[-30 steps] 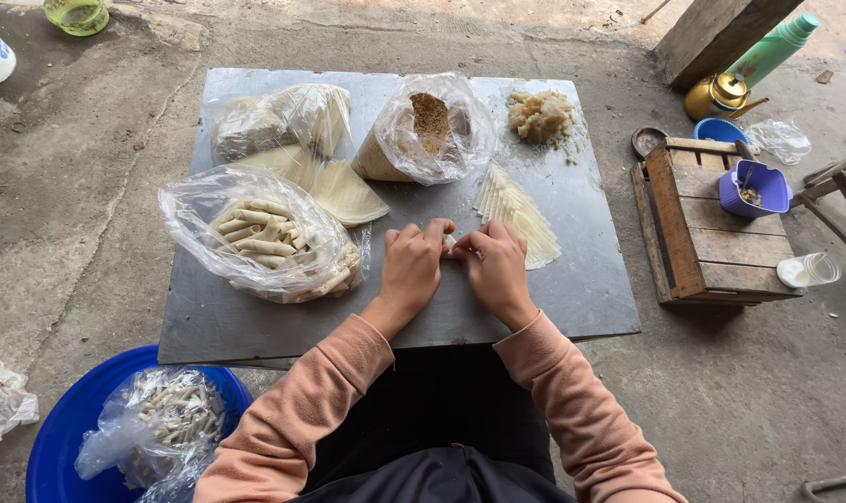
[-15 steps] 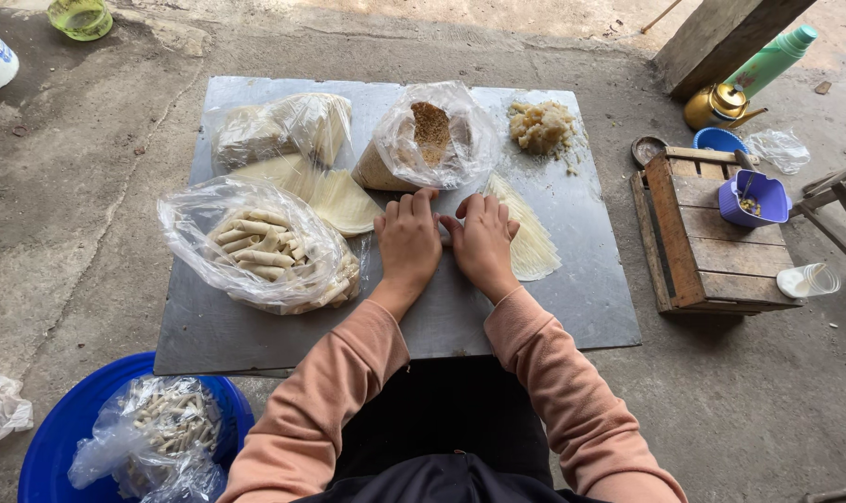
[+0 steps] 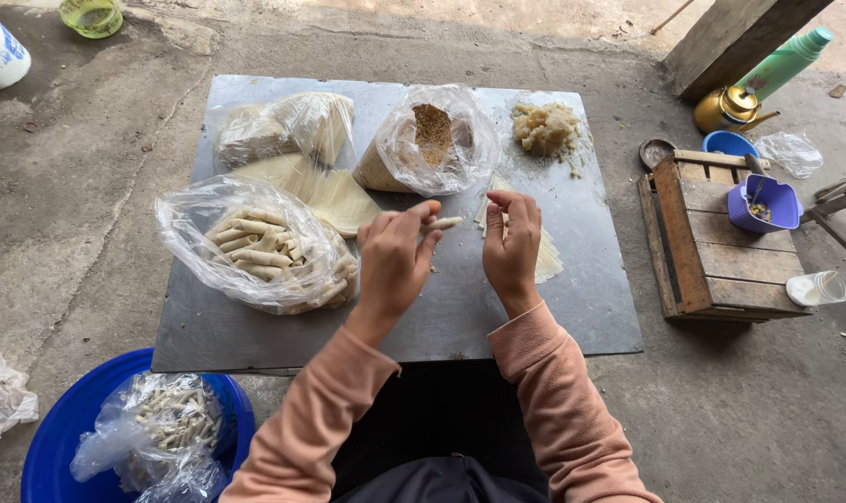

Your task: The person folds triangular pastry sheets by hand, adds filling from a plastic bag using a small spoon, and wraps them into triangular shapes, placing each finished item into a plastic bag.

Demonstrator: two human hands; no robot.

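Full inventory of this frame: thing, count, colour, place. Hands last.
metal sheet: 1, grey, on the concrete floor
bag of rolls: 1, clear, pale rolls inside, sheet left
bag of wrappers: 1, clear, sheet far left
loose wrappers: a stack, pale, beside the bag of rolls
bag of crumbs: 1, clear, brown filling, sheet far middle
filling heap: 1, pale yellow, sheet far right
basin: 1, blue, near left, holds another bag of rolls
crate: 1, wooden, right of sheet
purple bowl: 1, on the crate
kettle: 1, brass, far right
flask: 1, green, far right
roll: 1, pale, in left fingers
left hand: holds the roll
right hand: fingers pinched, above the sheet
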